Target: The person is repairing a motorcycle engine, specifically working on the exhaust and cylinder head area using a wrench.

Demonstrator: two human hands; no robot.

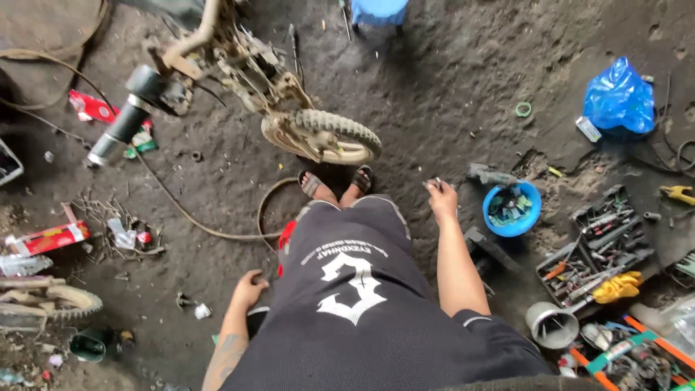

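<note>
I stand on a dark dirt floor in sandals, looking down past my black shirt. My right hand [441, 196] is closed around a small thin metal piece, held out to my right near a blue bowl [512, 209] of small parts. My left hand [248, 289] hangs at my side with fingers loosely curled and nothing in it. In front of my feet lies a small bicycle [239, 69] on its side, its knobby wheel [323, 135] nearest me and a black handlebar grip [124, 123] to the left. A thin hoop [269, 199] lies by my left foot.
A black tool tray [597, 242] with a yellow glove lies at right, next to a metal funnel [552, 325]. A blue plastic bag [619, 98] sits at the far right. Red wrappers [49, 237], another wheel [51, 303] and a long cable [174, 206] lie at left.
</note>
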